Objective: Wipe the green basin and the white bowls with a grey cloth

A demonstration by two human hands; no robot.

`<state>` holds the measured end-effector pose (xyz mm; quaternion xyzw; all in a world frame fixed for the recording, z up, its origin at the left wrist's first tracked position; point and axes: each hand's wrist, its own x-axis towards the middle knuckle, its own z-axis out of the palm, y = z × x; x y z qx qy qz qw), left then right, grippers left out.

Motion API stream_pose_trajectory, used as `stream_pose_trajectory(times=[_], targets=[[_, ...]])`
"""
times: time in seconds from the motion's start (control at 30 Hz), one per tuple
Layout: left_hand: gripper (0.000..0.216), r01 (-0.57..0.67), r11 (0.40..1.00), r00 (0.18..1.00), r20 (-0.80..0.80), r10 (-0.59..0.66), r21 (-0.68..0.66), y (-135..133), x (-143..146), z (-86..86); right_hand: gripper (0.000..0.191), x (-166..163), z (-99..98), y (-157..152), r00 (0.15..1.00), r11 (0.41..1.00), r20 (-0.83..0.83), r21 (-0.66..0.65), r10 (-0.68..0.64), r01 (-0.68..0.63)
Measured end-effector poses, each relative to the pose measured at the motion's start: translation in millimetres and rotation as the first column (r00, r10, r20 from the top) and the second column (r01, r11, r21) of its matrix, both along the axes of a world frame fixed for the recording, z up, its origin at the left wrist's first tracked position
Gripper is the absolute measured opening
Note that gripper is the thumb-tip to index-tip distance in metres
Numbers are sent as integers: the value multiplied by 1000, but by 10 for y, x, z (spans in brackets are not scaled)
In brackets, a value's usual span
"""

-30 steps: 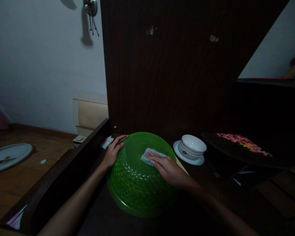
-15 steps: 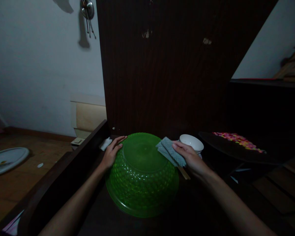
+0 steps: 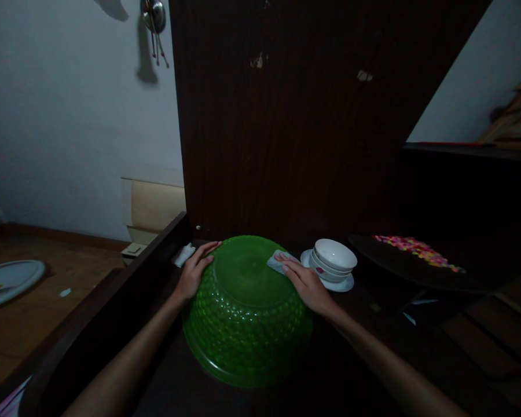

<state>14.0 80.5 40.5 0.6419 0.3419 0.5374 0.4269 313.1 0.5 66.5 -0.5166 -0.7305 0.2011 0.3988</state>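
A green plastic basin [image 3: 247, 324] with a bumpy side lies upside down on the dark table, its flat base facing up. My left hand [image 3: 194, 272] grips the basin's left side near the base, fingers lying along the far edge. On the right part of the base, my right hand [image 3: 306, 281] presses a folded grey-blue cloth [image 3: 276, 262] flat under its fingers. Just right of that hand, stacked white bowls [image 3: 335, 258] sit on white plates [image 3: 342, 285].
A crumpled white tissue [image 3: 184, 254] lies left of the basin, by the raised table side [image 3: 113, 295]. A dark panel [image 3: 286, 127] rises behind. To the right is a dark surface with pink and yellow pieces [image 3: 417, 250]. A white oval lid-like object [image 3: 15, 281] rests on the floor.
My right hand has moved left with the cloth, from the basin's right edge onto its base, uncovering the bowls and plates. My left hand keeps its place on the basin.
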Motion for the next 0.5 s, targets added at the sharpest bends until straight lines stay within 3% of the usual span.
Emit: stream_pose_trajectory(times=[0.3, 0.43, 0.5], targets=[[42, 12, 1000, 999, 38, -12, -7, 6, 8, -5, 38, -375, 22, -731, 993, 993, -27, -35, 116, -117], [43, 2, 1000, 1000, 24, -2, 0, 10, 4, -2, 38, -454, 147, -872, 970, 969, -190, -168, 150, -182], [44, 2, 1000, 1000, 14, -2, 1, 9, 3, 6, 42, -434, 210, -830, 942, 957, -320, -228, 101, -180]])
